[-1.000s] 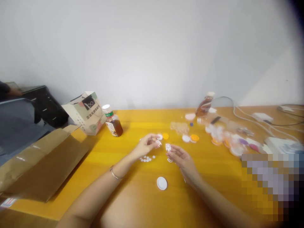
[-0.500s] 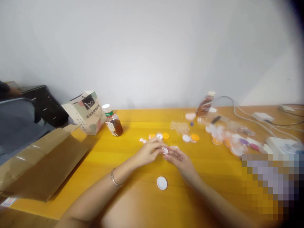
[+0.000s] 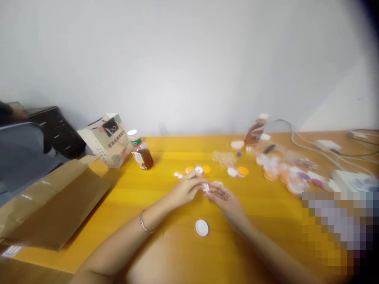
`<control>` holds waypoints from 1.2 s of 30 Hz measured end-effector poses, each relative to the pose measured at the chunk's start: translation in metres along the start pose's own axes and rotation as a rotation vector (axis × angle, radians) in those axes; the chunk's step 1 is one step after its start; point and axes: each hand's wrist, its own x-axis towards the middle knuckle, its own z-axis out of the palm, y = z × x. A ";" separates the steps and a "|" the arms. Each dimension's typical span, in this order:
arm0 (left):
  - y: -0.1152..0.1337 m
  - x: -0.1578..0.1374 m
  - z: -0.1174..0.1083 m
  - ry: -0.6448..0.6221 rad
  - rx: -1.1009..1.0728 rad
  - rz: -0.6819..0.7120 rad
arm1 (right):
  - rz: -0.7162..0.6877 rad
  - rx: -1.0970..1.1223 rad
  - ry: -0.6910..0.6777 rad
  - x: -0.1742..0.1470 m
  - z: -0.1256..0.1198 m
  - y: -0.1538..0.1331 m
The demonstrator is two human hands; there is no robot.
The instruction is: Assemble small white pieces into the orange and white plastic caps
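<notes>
Left grip [image 3: 187, 190] and right grip [image 3: 222, 197] clamped on white piece [image 3: 205, 187], brown liquid [image 3: 147, 159] in green-banded bottle [image 3: 136, 146].

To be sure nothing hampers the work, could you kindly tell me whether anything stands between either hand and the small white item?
Nothing visible does: the left hand and right hand both hold the small white item. The white disc lies apart, nearer the wearer.
</notes>
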 end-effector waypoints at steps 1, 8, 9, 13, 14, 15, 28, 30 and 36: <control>0.000 0.000 0.000 -0.001 0.003 0.000 | -0.001 0.003 -0.001 0.000 0.000 0.000; 0.001 0.001 -0.002 -0.024 0.007 -0.026 | -0.015 -0.032 0.016 -0.002 0.001 -0.001; 0.001 0.001 -0.002 -0.032 0.002 -0.038 | -0.019 -0.038 0.016 -0.001 0.001 -0.001; 0.002 0.001 0.000 -0.025 -0.033 -0.088 | -0.029 -0.035 0.012 0.001 -0.001 0.002; 0.003 0.001 0.001 -0.018 -0.044 -0.102 | -0.029 -0.031 0.009 0.001 -0.001 0.003; 0.003 0.001 0.002 -0.015 -0.056 -0.116 | -0.028 -0.030 0.010 0.001 -0.002 0.004; 0.002 0.000 0.010 0.029 -0.248 -0.279 | -0.005 -0.029 0.060 0.000 0.000 0.002; -0.001 -0.001 0.013 0.039 -0.254 -0.295 | 0.001 -0.046 0.053 0.001 0.000 0.003; -0.005 0.001 0.007 0.091 -0.232 -0.297 | -0.119 -0.265 0.017 0.002 -0.003 0.001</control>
